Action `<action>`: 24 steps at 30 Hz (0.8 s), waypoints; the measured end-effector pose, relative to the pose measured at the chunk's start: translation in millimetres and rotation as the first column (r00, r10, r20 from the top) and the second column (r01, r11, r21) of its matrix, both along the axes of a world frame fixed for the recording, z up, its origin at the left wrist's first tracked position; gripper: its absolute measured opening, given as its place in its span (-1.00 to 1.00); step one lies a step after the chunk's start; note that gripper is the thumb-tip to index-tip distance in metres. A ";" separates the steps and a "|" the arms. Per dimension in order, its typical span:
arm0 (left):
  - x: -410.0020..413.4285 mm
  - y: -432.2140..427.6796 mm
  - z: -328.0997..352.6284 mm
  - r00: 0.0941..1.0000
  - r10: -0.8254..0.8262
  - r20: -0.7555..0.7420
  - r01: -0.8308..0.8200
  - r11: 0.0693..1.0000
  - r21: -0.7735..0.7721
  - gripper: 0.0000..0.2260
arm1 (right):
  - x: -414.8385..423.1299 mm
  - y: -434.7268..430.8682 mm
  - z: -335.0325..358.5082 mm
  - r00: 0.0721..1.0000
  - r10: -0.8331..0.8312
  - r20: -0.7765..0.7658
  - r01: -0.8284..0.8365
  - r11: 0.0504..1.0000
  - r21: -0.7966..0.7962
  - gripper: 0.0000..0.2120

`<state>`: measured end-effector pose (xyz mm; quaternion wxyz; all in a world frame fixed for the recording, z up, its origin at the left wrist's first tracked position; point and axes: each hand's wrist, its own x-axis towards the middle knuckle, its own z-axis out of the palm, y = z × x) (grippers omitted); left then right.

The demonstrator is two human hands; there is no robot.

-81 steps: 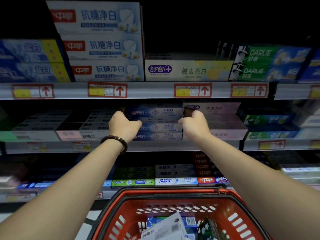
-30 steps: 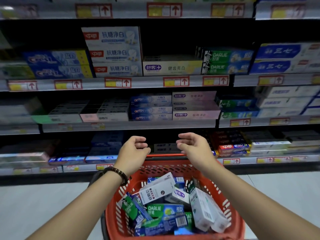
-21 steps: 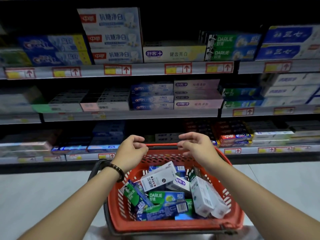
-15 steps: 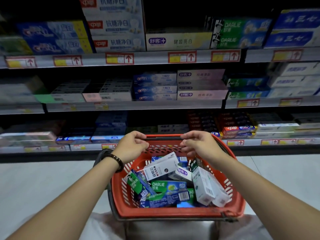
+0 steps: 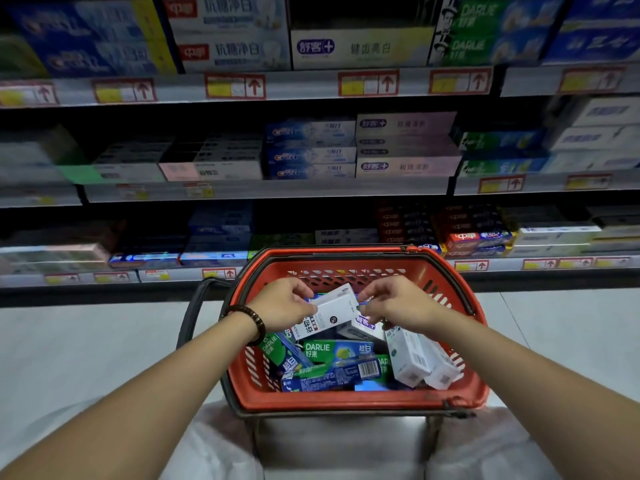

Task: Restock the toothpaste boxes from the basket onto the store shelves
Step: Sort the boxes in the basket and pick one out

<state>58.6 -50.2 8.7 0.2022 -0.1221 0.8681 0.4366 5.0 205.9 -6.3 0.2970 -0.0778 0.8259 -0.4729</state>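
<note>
Two hands (image 5: 282, 306) (image 5: 398, 306) pinch one white box (image 5: 332, 315) (above one red basket (image 5: 346, 400)).

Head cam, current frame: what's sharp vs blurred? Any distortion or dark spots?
Head view: shelf stock and price tags are motion-smeared, worst toward the left edge. The red basket, DARLIE box, and the left hand and right hand pinching the white box read sharp. The shelf rails bow from wide-angle distortion, and the shelf recesses are dark.

Red basket (image 5: 363, 400) w/ jumbled toothpaste boxes (image 5: 412, 358), white box (image 5: 332, 313) tilted on top, green DARLIE box (image 5: 332, 351) beneath, shelves (image 5: 311, 188) stocked
</note>
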 end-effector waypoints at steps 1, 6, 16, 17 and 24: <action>0.9 0.3 -2.6 1.000 -0.022 0.020 0.022 1.000 -0.004 -0.77 | 1.6 0.5 -6.0 0.999 0.038 0.001 -0.038 0.998 0.050 -0.85; 8.6 -3.8 -21.3 0.990 -0.088 0.110 0.093 0.995 -0.044 -0.67 | 9.5 -3.1 -21.1 0.973 0.230 0.015 -0.224 0.927 0.301 -0.75; 21.0 -12.1 -44.2 0.914 -0.278 0.297 0.330 0.933 -0.142 -0.67 | 23.4 -10.0 -31.8 0.869 0.491 0.057 -0.428 0.688 0.586 -0.48; 22.0 -11.8 -44.7 0.901 -0.294 0.318 0.353 0.924 -0.146 -0.68 | 25.0 -11.6 -34.1 0.862 0.503 0.060 -0.431 0.667 0.607 -0.46; 29.0 -5.1 -47.7 0.855 -0.373 0.361 0.459 0.868 -0.191 -0.70 | 35.8 -15.9 -52.9 0.854 0.514 0.077 -0.430 0.615 0.661 -0.32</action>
